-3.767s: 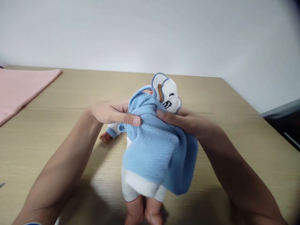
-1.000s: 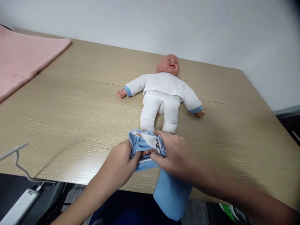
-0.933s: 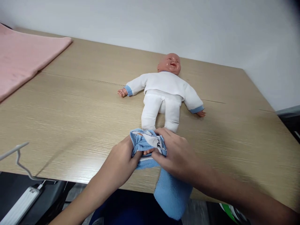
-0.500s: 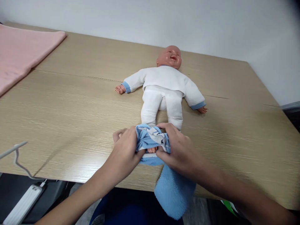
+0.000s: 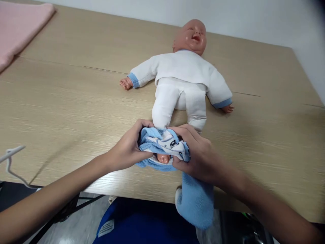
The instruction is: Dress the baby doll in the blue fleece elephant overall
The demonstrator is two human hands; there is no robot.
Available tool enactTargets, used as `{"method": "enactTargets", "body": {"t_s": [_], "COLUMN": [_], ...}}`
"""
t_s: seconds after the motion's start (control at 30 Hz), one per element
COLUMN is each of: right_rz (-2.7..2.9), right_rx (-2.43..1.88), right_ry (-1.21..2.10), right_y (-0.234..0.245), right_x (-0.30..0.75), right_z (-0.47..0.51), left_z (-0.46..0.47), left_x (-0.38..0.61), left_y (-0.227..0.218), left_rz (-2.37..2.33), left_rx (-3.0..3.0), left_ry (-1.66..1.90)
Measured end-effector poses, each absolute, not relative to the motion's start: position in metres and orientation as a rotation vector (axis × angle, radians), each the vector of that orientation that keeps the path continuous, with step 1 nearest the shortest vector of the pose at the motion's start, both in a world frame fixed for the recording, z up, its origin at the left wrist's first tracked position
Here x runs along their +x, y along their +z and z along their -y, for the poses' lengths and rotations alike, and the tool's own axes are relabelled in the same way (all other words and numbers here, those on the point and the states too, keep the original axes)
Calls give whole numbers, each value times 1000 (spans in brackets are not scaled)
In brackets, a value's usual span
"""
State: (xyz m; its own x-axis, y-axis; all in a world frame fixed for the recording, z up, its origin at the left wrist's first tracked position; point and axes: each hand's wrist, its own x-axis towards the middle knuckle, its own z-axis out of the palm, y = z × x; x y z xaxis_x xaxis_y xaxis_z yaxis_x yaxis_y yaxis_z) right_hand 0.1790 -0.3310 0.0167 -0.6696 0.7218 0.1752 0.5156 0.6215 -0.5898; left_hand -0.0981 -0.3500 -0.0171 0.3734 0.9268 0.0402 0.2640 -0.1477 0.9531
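Head cam view, biggest stuff first: so most of what you see is a wood-look desk (image 5: 76,101), with a pale wall (image 5: 248,17) running behind it. On the desk there's a doll (image 5: 181,67) flat on its back, head toward the wall, arms spread, white outfit with blue cuffs, legs toward the person. Off in the far left corner lies a pink cloth (image 5: 22,27), well apart from the doll.

Main thing is this fuzzy blue garment (image 5: 154,145) with a cartoon face on it, bunched up around one of the doll's feet. Part of it hangs down over the near desk edge. Left hand (image 5: 142,140) has its grip pinching one side of the bunch, thumb nearest the camera. Right hand (image 5: 182,147) does the same on the other side, fingers over the top. Bent white rod (image 5: 15,149) by the left edge. Smallest bit: the doll's toes (image 5: 163,158), peeking out between the two thumbs.
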Motion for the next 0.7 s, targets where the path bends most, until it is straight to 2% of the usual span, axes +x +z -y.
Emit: {"method": "enactTargets", "body": {"t_s": [0.27,0.7], "right_rz": [2450,2303], "right_rx": [-811,-712], "right_ry": [571,593], "right_y": [5,5], "right_x": [184,181], "right_z": [328,326], "left_z": [336,336], "left_x": [-101,-102], "left_y": [-23,-20], "left_rz": [-811,-766], "left_rx": [1526,1359], "left_ry": [948,959]}}
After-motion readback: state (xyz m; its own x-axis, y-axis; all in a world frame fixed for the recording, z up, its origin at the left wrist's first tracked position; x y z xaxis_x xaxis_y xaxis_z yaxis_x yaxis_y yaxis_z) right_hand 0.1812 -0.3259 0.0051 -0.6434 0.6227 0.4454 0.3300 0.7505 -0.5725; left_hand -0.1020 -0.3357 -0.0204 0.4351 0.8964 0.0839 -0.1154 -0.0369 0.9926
